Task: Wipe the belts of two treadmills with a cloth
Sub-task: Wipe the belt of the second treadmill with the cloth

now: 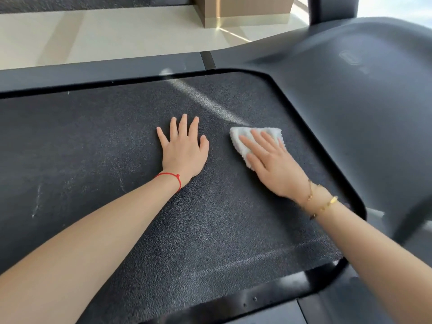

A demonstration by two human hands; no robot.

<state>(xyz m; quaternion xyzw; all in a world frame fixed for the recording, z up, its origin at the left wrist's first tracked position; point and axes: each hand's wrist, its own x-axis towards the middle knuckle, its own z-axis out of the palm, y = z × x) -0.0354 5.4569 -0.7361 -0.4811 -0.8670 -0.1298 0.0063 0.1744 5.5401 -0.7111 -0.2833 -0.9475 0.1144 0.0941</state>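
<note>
Right now the white cloth [247, 141] lies bunched flat on the treadmill belt [117, 141], toward the belt's front end near the dark motor cover [350, 94], with the right hand [271, 164] on top of it. That hand is spread, fingers straight and a little apart, pressing the cloth down rather than gripping it. The left hand [183, 146] rests just beside it, also flat with fingers apart, palm on the bare belt and holding nothing; I judge it is bracing the person.

To do this stroke well, I would keep the palm weight even so the whole cloth stays in contact (the textured surface will likely drag at the pile), overlap each pass, and work toward the pale scuffs [37, 199] on the left part of the belt, which look untouched.

As for direction, the belt's long axis runs left to right across the view, ending at the motor cover on the right. The cloth is roughly triangular, its long side angled from upper left to lower right, with the fingers pointing up and left.

Beyond the far side rail [100, 71] lies a light floor [105, 33]. Only 1 treadmill is clearly in view.
</note>
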